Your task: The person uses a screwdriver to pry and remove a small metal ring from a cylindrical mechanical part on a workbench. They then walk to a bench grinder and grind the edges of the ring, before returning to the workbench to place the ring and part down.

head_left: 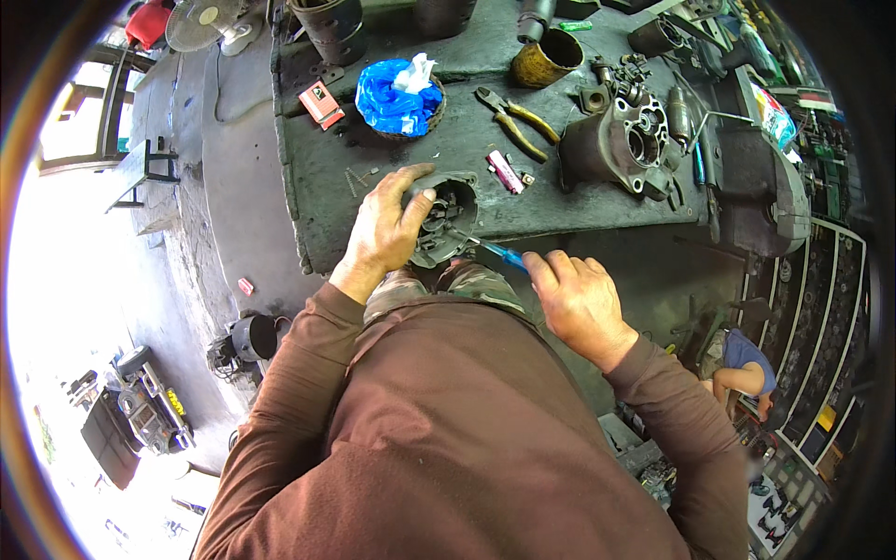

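My left hand [385, 222] holds a round grey metal housing [437, 252] at the bench's front edge. Its thumb reaches over the rim and its fingers lie along the far side. Small parts sit inside the dark, open bowl of this housing, too small to name. A screwdriver [507, 256] with a translucent blue handle is in my right hand [581, 306], the fingers closed round the handle's end. Its shaft points left into the housing; what exactly the tip touches I cannot make out. A small spring [353, 182] lies left of the housing.
Yellow-handled pliers [519, 125], a pink lighter [505, 173] and a red-white packet [321, 105] lie on the dark bench [373, 161]. A blue bag sits in a basket [437, 114]. Right stands a large motor casing [611, 140]. Another person [742, 369] is low at the right.
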Tool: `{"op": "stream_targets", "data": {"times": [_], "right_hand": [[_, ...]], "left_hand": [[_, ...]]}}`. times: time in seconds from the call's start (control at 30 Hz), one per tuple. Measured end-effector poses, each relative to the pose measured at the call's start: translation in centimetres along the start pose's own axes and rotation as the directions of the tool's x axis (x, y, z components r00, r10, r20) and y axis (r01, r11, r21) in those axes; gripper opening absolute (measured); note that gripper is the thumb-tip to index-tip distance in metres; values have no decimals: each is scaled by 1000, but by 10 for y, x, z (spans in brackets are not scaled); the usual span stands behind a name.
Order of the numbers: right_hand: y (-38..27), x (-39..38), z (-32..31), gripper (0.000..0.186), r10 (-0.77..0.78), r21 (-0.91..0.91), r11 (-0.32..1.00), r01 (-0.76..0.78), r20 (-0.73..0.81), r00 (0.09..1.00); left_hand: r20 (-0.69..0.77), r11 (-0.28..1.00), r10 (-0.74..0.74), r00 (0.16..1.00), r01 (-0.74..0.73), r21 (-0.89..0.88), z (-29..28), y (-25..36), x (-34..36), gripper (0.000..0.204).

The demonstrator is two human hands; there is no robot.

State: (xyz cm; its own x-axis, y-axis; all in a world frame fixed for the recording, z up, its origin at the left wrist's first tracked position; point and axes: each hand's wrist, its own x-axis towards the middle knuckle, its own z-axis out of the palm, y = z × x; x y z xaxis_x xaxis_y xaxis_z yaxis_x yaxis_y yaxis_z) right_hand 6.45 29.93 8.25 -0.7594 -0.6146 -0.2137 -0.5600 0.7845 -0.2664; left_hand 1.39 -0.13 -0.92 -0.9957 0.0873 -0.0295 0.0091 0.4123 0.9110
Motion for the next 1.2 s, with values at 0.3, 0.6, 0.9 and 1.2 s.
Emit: {"op": "stream_targets", "data": {"times": [0.3, 0.6, 0.9, 1.2], "right_hand": [[7, 20, 8, 40, 358, 785, -147, -601, 609, 708], [-14, 11, 2, 37, 105, -28, 994, -107, -53, 993], [-19, 32, -7, 35, 306, 208, 918, -338, 171, 937], [-34, 30, -3, 35, 453, 224, 823, -522, 297, 841]], "left_hand": [[-39, 999, 54, 998, -54, 4, 2, -3, -1, 44], [-23, 999, 40, 999, -39, 8, 1, -1, -1, 45], [-45, 1000, 1, 999, -2, -31, 1, 1, -3, 48], [-5, 993, -69, 998, 68, -93, 1, 6, -3, 48]]}}
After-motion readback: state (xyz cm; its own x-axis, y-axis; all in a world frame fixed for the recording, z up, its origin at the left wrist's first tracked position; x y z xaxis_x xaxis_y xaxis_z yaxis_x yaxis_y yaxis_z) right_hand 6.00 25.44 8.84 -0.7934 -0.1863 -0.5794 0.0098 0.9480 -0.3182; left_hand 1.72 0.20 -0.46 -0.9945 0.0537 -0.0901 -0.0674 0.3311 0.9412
